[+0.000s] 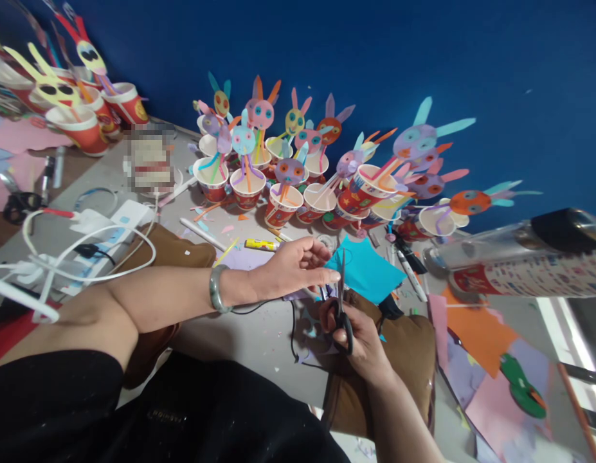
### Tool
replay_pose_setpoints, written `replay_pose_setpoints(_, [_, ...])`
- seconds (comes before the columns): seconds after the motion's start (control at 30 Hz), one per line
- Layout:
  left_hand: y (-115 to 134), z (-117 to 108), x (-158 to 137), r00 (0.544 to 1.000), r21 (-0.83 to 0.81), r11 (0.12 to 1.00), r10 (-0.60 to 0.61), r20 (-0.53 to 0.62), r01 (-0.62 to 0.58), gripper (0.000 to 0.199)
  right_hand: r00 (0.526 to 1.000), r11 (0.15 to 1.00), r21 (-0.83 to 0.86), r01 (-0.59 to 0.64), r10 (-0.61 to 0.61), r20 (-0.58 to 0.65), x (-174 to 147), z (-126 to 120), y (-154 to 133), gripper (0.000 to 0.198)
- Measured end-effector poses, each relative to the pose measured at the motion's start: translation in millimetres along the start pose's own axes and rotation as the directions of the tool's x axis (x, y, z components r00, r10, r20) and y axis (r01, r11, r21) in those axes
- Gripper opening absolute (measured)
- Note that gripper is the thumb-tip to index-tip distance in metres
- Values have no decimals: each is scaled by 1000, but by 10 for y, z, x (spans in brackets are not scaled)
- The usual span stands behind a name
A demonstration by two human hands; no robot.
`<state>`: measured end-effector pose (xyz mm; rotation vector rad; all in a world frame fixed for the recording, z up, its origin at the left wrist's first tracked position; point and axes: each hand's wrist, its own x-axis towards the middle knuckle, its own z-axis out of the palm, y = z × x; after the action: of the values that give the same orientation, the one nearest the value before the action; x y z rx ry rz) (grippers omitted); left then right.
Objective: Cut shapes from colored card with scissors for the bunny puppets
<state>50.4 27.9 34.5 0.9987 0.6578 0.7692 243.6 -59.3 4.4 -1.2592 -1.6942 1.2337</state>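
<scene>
And here's the right hand (362, 341) wrapped around the scissors (341, 314), blades overlapping the blue paper (372, 267) above the grey table (259, 344). The left hand's (283, 269) fingertips curl out of sight; whether they pinch anything, I can't tell. A pixelated patch masks something to the left, blurred cups (80, 128) run off that edge, and behind stands a dark-blue wall (298, 38).

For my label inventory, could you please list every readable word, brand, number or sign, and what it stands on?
"FASHION", probably: faint lettering on the black garment.
Too small or blurred to read: print on the red cups, yellow tube and patterned cup stack.
Pixelated, unreadable: the block.
</scene>
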Motion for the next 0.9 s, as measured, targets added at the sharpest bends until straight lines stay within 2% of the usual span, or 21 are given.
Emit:
replay_pose_setpoints(0.13, [-50, 4, -2, 999, -9, 1000, -28, 40, 28, 28, 1000, 1000, -16, -4, 4, -2, 2, 1, -10, 61])
replay_pose_setpoints(0.57, [46, 17, -13, 1000, 39, 999, -10, 8, 9, 14, 1000, 999, 45, -14, 14, -8, -28, 9, 56, 59])
replay_pose_setpoints(0.9, [36, 16, -13, 1000, 33, 999, -3, 12, 3, 14, 1000, 1000, 15, -14, 14, -5, 3, 15, -22, 62])
